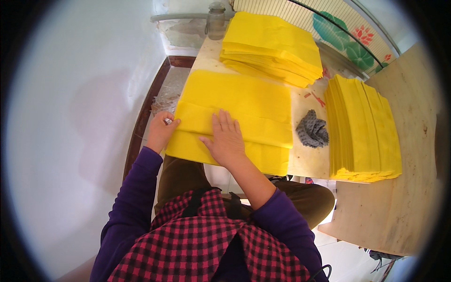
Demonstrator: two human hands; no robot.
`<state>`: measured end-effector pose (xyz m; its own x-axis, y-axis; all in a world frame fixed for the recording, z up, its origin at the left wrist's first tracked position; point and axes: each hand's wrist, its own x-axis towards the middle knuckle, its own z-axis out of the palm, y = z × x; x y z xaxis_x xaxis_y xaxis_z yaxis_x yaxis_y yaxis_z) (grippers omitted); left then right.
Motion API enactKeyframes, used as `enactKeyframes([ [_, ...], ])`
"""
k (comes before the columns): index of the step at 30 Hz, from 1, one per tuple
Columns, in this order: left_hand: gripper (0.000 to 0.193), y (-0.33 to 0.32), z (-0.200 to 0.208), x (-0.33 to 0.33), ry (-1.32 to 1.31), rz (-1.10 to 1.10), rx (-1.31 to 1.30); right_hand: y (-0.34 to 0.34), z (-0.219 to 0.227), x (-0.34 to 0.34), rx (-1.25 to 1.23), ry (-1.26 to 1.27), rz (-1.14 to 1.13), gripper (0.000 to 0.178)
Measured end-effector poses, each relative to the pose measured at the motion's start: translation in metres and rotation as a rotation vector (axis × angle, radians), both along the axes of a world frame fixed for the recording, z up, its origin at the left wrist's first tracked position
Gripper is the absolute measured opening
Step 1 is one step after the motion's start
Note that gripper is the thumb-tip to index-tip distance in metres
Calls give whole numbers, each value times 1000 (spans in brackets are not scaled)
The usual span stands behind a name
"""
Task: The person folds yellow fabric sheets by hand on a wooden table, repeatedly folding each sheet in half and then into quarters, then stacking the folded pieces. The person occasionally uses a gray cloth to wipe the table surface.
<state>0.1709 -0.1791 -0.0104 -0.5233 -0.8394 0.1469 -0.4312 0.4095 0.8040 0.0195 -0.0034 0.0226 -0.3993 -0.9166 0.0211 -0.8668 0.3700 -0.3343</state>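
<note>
In front of me a yellow fabric sheet [244, 94] lies on the work table, with a fold running across it and a flap toward my lap. My left hand [162, 129] is at the sheet's left edge by the fold, thumb and fingertips closed on that edge. Palm down, my right hand [228, 138] rests on the yellow fabric just right of the fold's left part, its fingers stretched out and thumb apart. The fabric's near edge hangs slightly over my knees.
A stack of folded yellow fabric [272, 42] sits at the back, and another stack [361, 127] at the right. A crumpled grey cloth [312, 129] lies between. A glass jar [216, 21] stands at the back left. The white wall [84, 117] is close on the left.
</note>
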Motion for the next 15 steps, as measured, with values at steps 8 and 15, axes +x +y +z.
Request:
enactKeyframes([
  [8, 20, -1, -8, 1, -19, 7, 21, 6, -2, 0, 12, 12, -13, 81],
  [15, 20, -3, -14, 1, 34, -3, 57, -13, 7, 4, -2, 42, 44, 80],
])
